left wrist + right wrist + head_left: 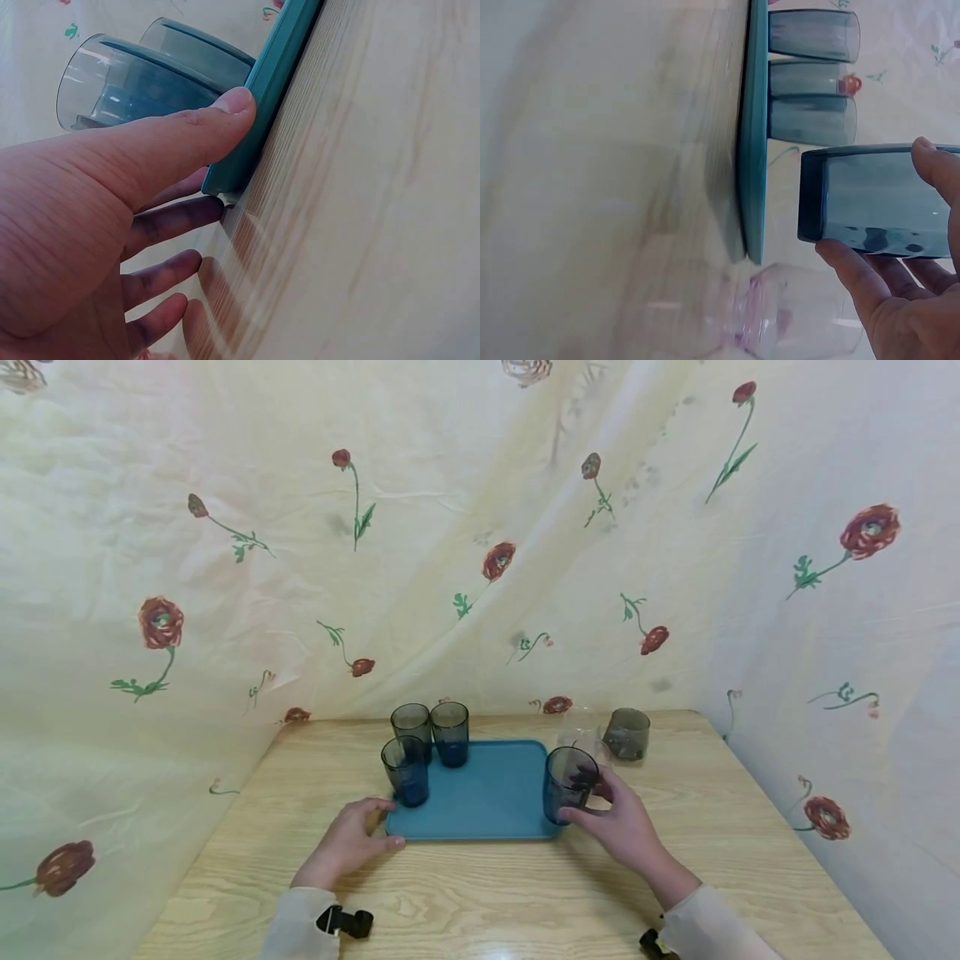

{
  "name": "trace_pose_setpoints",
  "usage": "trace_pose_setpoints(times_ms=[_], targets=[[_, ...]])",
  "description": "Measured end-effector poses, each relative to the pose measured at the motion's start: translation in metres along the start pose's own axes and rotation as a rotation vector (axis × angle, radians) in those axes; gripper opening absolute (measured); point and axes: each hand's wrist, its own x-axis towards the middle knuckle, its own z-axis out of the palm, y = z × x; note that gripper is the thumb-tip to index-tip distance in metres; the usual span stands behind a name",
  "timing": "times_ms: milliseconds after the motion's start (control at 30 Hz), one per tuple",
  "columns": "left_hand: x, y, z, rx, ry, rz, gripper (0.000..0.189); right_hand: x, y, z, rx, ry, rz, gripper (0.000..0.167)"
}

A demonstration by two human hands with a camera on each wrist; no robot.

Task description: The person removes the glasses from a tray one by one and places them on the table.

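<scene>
The right hand (624,828) grips a dark see-through round cup (561,783) over a blue rectangular tray (491,789); the left hand (347,842), fingers loose, touches the tray's corner.

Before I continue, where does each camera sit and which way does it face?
Head: worn on the head, facing forward and down at the teal rectangular tray on the wooden table; left hand, right hand and pale sleeves show.
Left wrist: on the left wrist, facing the tray's edge and two smoky blue glass tumblers; thumb and fingers show.
Right wrist: on the right wrist, facing the smoky blue glass tumbler that hand holds; its fingers show.
Shared: head and right wrist both show the held tumbler and tray.
</scene>
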Motion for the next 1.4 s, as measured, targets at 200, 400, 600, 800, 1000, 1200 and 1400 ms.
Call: trace_pose_setpoints(times_ms=[200, 400, 600, 800, 1000, 1200, 1400], targets=[[0.000, 0.000, 0.000, -0.001, 0.001, -0.002, 0.055, -0.008, 0.006, -0.017, -0.118, 0.048, 0.009, 0.075], [0.001, 0.000, 0.000, -0.006, -0.001, -0.003, 0.055, -0.011, 0.010, -0.026, -0.152, 0.061, 0.038, 0.074], [0.002, -0.001, 0.001, 0.008, 0.005, -0.003, 0.055, -0.011, 0.014, -0.031, -0.182, 0.064, 0.030, 0.075], [0.001, 0.000, 0.001, 0.010, 0.004, -0.009, 0.055, -0.011, 0.018, -0.035, -0.229, 0.073, 0.049, 0.076], [-0.002, 0.002, -0.001, 0.000, 0.003, -0.005, 0.055, -0.012, 0.019, -0.037, -0.228, 0.048, 0.104, 0.079], [-0.001, 0.001, -0.001, -0.010, -0.003, -0.008, 0.054, -0.013, 0.022, -0.037, -0.234, 0.036, 0.148, 0.081], [0.001, -0.002, -0.001, -0.017, -0.009, -0.001, 0.054, -0.013, 0.025, -0.038, -0.229, 0.040, 0.156, 0.082]])
